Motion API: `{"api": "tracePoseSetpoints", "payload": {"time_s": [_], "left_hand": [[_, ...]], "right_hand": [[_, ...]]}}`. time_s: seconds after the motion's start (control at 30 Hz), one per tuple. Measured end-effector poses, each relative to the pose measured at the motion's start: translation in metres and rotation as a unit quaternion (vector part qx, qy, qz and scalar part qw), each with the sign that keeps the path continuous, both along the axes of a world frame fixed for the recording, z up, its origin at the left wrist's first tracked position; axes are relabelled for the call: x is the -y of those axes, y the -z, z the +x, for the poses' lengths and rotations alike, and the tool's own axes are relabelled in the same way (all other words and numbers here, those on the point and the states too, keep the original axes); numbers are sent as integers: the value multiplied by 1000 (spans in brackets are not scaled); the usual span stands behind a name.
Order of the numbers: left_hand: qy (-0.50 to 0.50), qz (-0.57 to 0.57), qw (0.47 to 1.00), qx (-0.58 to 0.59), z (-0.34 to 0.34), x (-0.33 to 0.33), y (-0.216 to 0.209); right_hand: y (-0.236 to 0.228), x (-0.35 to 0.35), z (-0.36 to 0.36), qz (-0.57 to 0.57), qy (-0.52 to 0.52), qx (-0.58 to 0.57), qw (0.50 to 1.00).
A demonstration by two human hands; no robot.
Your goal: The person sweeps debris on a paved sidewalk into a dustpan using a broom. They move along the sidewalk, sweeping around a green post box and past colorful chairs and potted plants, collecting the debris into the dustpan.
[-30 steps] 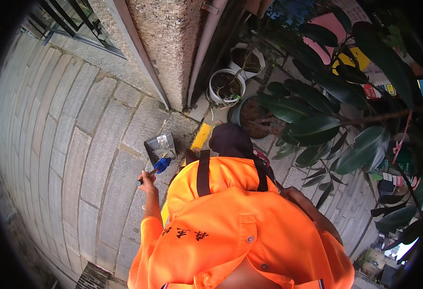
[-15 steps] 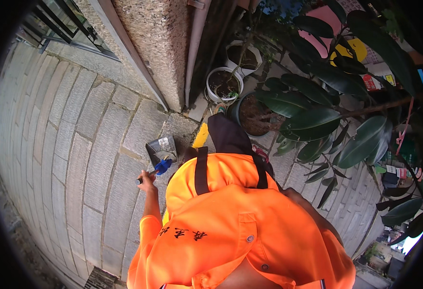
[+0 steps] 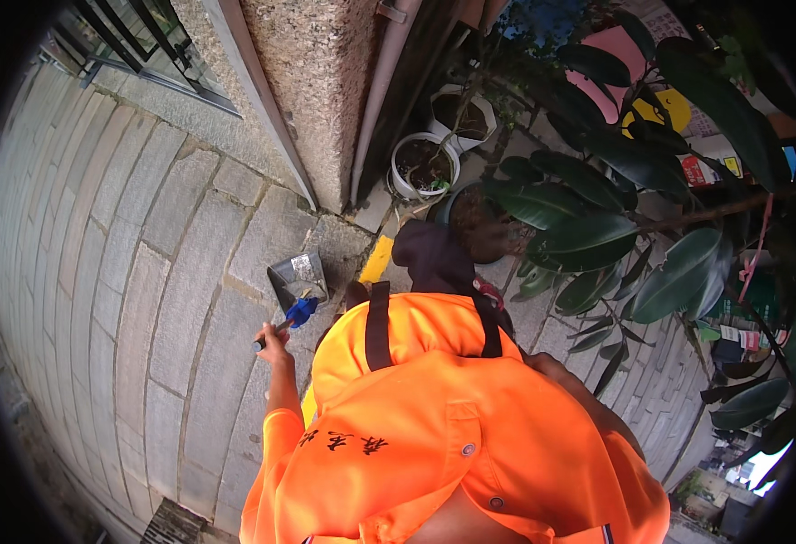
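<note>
My left hand [image 3: 273, 343] is closed around the dark handle of a long-handled dustpan [image 3: 296, 279], seen from above. The grey pan stands on the paving in front of my left side, its blue part [image 3: 302, 312] between the pan and my fingers. Something pale lies inside the pan, too small to make out. My right arm reaches down and back along my right side. Its hand is hidden behind my orange shirt [image 3: 434, 408].
A stone pillar [image 3: 321, 100] with a pipe [image 3: 375, 100] stands ahead. White plant pots [image 3: 423, 165] and a large-leaved plant [image 3: 588, 240] crowd the front right. A yellow stripe [image 3: 378, 260] marks the paving [image 3: 180, 290] by my feet. A drain grate [image 3: 173, 524] lies at lower left.
The dustpan and my left hand sit slightly further left in the picture. The view has shifted a little; my grip is the same.
</note>
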State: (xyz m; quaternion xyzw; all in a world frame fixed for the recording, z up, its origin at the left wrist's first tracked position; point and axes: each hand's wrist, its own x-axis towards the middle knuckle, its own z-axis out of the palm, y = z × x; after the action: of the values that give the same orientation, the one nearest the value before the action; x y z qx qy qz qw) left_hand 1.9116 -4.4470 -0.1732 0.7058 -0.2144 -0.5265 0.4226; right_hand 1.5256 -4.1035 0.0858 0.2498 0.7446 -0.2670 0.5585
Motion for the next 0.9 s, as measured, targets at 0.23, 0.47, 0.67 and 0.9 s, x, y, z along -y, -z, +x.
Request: {"api": "tracePoseSetpoints", "payload": {"time_s": [0.23,0.47,0.67,0.9], "left_hand": [[2,23,999,26,3,-6,0],[-4,24,1000,18,7,-12,7],[-36,44,998,-20,5,-9,18],[2,37,999,14,1,-5,3]], "right_hand": [[56,-50,-11,-59,95,66,992],[58,-51,-5,-30,77,58,995],[-7,11,8,-44,-110,-41,992],[33,-23,-1,-2,19,24,1000]]}}
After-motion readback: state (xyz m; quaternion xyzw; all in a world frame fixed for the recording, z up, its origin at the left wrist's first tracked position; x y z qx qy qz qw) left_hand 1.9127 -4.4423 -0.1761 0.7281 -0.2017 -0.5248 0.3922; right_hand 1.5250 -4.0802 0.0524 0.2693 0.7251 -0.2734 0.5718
